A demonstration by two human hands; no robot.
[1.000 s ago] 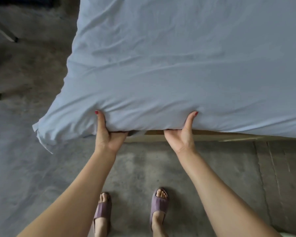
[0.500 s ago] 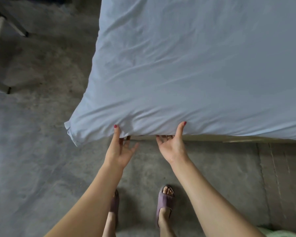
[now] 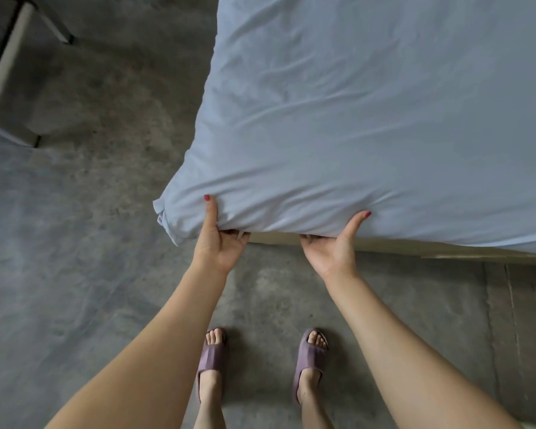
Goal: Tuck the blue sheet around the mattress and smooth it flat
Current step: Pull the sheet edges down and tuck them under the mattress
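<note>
1. Nearest us we count two feet in two purple slides [image 3: 212, 359], standing on the grey concrete floor [image 3: 75, 243].
2. Two bare forearms rise from the lower edge toward the bed.
3. We count two hands at the near edge of the mattress. The left hand [image 3: 218, 243] grips the blue sheet [image 3: 369, 119] just beside the corner, thumb laid on top of the cloth and fingers curled underneath. The right hand [image 3: 333, 249] grips the same edge further along, thumb up on the cloth, fingers hooked under it.
4. One pale bed base [image 3: 415, 247] shows as a strip below the sheet's hem.
5. One blue sheet covers the whole visible mattress top; it is creased, and cloth bunches at the near left corner.
6. Farthest, at upper left, we see one metal-legged piece of furniture [image 3: 10, 57], only partly in view.
</note>
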